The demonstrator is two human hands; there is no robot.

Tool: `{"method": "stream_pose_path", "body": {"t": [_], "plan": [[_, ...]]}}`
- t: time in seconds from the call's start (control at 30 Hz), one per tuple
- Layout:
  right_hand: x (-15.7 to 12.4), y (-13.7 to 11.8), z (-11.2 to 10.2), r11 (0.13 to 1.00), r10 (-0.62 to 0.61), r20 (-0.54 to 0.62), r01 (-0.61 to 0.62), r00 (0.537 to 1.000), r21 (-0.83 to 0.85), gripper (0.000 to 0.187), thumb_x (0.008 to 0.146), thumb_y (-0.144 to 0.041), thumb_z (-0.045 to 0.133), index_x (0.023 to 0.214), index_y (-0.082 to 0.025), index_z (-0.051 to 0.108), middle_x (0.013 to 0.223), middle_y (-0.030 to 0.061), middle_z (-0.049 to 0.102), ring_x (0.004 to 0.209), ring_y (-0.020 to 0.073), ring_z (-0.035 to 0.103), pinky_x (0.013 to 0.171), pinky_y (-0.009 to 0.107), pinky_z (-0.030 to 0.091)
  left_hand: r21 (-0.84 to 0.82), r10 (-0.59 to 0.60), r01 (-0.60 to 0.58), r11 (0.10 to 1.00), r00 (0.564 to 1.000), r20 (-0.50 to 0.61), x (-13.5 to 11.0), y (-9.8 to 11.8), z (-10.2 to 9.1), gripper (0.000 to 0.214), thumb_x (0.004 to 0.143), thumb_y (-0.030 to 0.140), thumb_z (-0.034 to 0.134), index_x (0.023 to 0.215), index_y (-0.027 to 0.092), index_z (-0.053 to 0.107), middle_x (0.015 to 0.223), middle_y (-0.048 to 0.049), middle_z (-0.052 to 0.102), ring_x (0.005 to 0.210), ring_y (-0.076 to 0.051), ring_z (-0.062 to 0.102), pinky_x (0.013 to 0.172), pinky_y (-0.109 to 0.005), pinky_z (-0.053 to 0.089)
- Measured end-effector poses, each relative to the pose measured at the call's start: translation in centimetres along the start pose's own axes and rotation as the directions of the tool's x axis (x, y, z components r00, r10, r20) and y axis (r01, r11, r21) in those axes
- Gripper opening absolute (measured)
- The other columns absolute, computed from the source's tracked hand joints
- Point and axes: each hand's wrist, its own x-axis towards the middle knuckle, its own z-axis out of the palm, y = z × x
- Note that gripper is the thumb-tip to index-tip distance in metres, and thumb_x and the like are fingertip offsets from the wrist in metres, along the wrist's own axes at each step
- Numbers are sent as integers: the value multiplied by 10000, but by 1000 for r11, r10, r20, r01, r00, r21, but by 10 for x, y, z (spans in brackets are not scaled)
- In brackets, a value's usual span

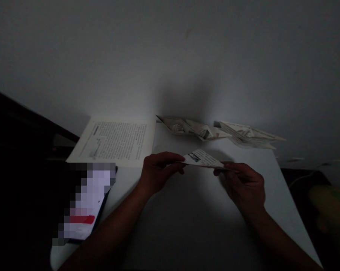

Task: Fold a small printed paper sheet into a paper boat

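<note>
Between my two hands is a folded piece of printed paper (203,158), triangular in outline with a small dark picture on it, held above the table. My left hand (160,171) pinches its left corner between thumb and fingers. On the other side, my right hand (245,184) grips the right corner, fingers curled around it. Behind the hands stand folded paper boats (184,127) made of the same kind of printed sheet, and more of them (247,133) sit to the right, overlapping one another.
Pages of printed text (116,141) lie at the table's back left. A phone with a lit, partly blurred screen (93,199) rests near the left edge. The white table (271,188) meets a grey wall (170,56). At the far right is a dim yellowish object (330,207).
</note>
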Motion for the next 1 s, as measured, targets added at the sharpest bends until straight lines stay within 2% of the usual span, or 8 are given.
{"method": "stream_pose_path", "body": {"t": [0.2, 0.4, 0.6, 0.8, 1.0], "plan": [[1, 2, -1, 1000, -16, 34, 16, 999, 12, 110, 779, -260, 710, 886, -252, 735, 735, 17, 743, 663, 167, 703, 573, 274, 565, -81, -13, 13, 997, 1000, 7, 0, 2, 2, 91, 707, 189, 750, 789, 159, 727, 651, -26, 734, 546, -128, 680, 547, -212, 566], [-1, 3, -2, 1000, -3, 22, 3, 1000, -19, 107, 841, -254, 649, 925, -239, 712, 738, 9, 733, 585, 135, 654, 610, 300, 545, -28, 13, -14, 1000, 998, -61, 0, 3, 5, 31, 712, 186, 746, 739, 174, 736, 605, -3, 709, 560, -113, 666, 553, -192, 541], [-1, 4, 3, 999, 5, -51, -7, 999, -44, 91, 817, -287, 667, 811, -200, 691, 760, 43, 732, 733, 199, 698, 656, 333, 544, 16, 31, -29, 999, 987, -157, -5, 4, 17, 34, 720, 161, 726, 687, 164, 729, 646, -12, 718, 619, -109, 669, 609, -195, 547], [-1, 5, 2, 998, 22, -55, -25, 998, -55, 76, 808, -263, 680, 855, -207, 701, 727, 29, 737, 713, 197, 703, 669, 340, 549, -21, 21, -26, 999, 977, -214, -5, 0, 21, 41, 693, 149, 742, 662, 169, 724, 667, -14, 726, 636, -116, 678, 608, -201, 555], [-1, 7, 1, 998, 61, -82, -62, 995, -2, 87, 792, -233, 698, 875, -217, 717, 678, 13, 736, 657, 189, 703, 654, 342, 556, -83, -6, -11, 996, 979, -201, -6, 1, 20, 60, 695, 162, 752, 644, 186, 731, 677, -7, 732, 633, -103, 678, 593, -180, 542]]}}
